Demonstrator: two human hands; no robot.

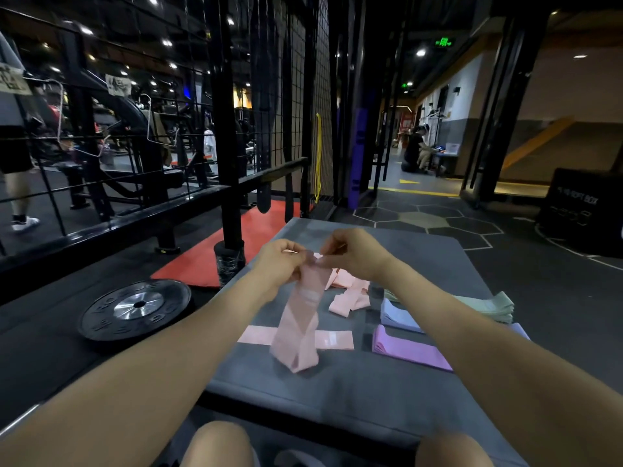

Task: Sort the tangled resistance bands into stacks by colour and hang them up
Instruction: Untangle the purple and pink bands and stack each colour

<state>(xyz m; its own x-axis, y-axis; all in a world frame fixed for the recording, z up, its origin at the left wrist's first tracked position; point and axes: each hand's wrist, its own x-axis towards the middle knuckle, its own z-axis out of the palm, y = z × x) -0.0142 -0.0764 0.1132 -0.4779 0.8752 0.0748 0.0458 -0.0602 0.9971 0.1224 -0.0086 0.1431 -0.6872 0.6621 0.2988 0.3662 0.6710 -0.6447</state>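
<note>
Both hands, left hand point(281, 261) and right hand point(354, 252), are pinching the top of a pink band point(298, 326) that is hanging over the grey mat point(337, 392), its lower end dangling just above a flat pink band point(332, 340); purple stack point(404, 348) is lying beside, near the mat's right edge

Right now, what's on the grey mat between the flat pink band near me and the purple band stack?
In the head view, only bare grey mat separates the flat pink band from the purple band stack.

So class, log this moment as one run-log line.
left hand + right hand: pinch pink band | pink pile unsorted | purple, blue, green stacked | none hung
</note>
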